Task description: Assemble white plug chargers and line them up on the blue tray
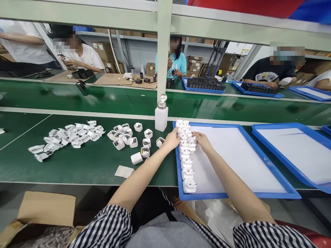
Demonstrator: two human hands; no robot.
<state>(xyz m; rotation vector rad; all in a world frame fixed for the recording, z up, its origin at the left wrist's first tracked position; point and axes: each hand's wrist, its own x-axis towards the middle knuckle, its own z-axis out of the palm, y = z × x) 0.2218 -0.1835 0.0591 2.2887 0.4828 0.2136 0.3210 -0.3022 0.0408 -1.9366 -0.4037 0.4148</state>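
My left hand point(171, 139) rests at the left rim of a blue tray point(269, 165), fingers curled against a row of white charger plugs point(186, 162) that runs along the tray's left side. My right hand point(203, 141) pinches a white plug point(191, 139) in the second column beside that row. Loose white charger housings point(129, 139) lie on the green bench left of the tray.
A white pump bottle point(161, 115) stands at the tray's far left corner. A heap of white covers point(69, 136) lies further left, with a small cloth point(124, 171) near the edge. A second blue tray point(297, 155) sits right. Other people work beyond the conveyor.
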